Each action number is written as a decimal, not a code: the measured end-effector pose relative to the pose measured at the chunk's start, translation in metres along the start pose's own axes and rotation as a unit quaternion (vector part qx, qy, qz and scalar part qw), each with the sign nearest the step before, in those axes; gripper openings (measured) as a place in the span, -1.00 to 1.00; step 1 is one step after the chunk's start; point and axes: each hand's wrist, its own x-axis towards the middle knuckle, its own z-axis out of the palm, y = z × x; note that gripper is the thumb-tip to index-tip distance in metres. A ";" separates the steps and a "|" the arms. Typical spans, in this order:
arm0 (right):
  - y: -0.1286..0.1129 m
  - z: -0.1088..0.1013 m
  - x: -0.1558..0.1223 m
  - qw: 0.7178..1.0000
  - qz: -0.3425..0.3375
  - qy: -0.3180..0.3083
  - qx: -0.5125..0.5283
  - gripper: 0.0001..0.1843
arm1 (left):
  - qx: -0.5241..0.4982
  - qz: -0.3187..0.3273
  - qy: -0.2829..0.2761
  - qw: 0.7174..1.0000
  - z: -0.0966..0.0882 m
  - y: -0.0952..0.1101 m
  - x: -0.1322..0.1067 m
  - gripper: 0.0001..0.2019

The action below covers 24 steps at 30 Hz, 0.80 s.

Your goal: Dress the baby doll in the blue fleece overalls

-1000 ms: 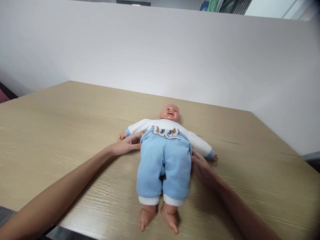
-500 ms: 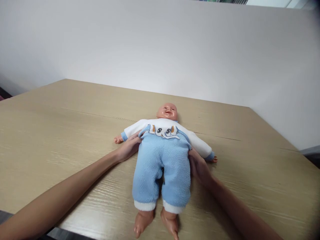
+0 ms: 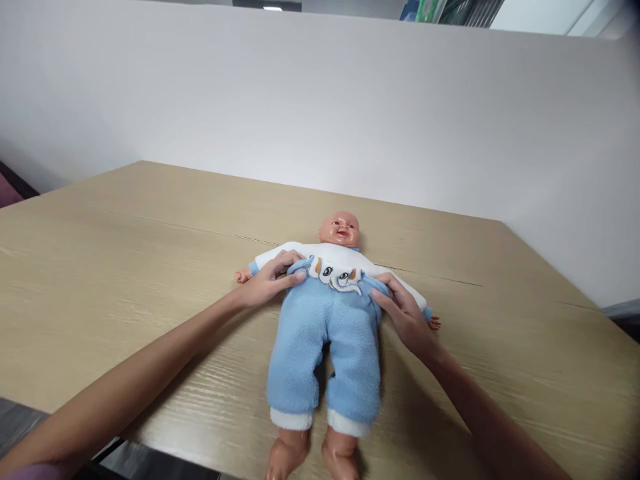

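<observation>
A baby doll (image 3: pixel 342 230) lies on its back on the wooden table, head away from me and bare feet towards me. It wears a white long-sleeved top (image 3: pixel 330 253) and light blue fleece overalls (image 3: pixel 325 317) with white cuffs and an elephant face (image 3: pixel 340 275) on the bib. At the left side of the waist, my left hand (image 3: pixel 273 277) is closed on the upper edge of the overalls, thumb on top. My right hand (image 3: pixel 403 308) pinches the same edge on the right side, between thumb and fingers. The fingertips under the cloth are hidden.
The light wooden table (image 3: pixel 150 267) has a seam running across it behind the doll. A pale partition (image 3: pixel 320 100) rises along its far edge. Beyond the partition's top, colourful items (image 3: pixel 427 10) show at the upper right.
Both hands have moved up from beside the doll's waist, and the thumbs now lie over the overalls' upper edge. The view has tilted up slightly.
</observation>
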 end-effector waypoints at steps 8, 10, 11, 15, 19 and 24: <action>0.032 -0.002 0.026 0.992 0.111 0.042 0.048 -0.33 | -0.035 -0.093 0.052 0.994 0.004 -0.014 0.011 -0.50; 0.040 -0.005 0.015 0.995 0.095 0.031 0.001 -0.37 | 0.019 -0.085 0.031 0.996 -0.001 -0.023 0.002 -0.52; 0.042 -0.007 0.009 0.996 0.080 0.025 -0.032 -0.42 | 0.045 -0.079 0.017 0.996 -0.003 -0.026 -0.004 -0.54; 0.039 -0.007 -0.011 0.992 0.021 0.000 -0.124 -0.55 | 0.118 -0.055 -0.016 0.991 -0.009 -0.029 -0.020 -0.63; 0.039 0.006 -0.013 0.990 0.130 0.054 0.019 -0.51 | 0.048 -0.081 0.027 0.995 0.004 -0.029 -0.022 -0.64; 0.043 0.023 -0.003 0.935 0.189 0.095 0.284 -0.41 | -0.217 -0.116 0.164 0.955 0.036 -0.036 -0.014 -0.58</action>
